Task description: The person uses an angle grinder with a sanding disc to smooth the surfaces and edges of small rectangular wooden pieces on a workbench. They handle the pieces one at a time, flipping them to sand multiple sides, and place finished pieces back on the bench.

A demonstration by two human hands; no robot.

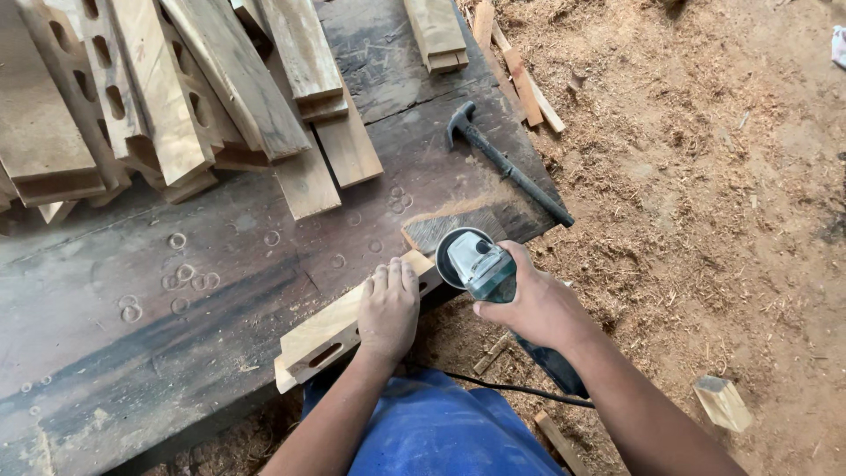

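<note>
Left hand [389,308] pressed flat, fingers spread, on one slotted wood piece [339,324] at the counter's [176,291] near edge, right hand [529,304] wrapped tight around one angle grinder [483,269] at that piece's end, disc hidden, one hammer [504,163] by the right edge, stacked slotted boards [167,97] cut off at the far side.

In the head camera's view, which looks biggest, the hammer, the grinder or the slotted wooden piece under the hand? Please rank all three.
1. Slotted wooden piece, the longest and broadest, though partly under the left hand.
2. Hammer.
3. Grinder; its body is partly hidden by the right hand, so its place against the hammer is unsure.
</note>
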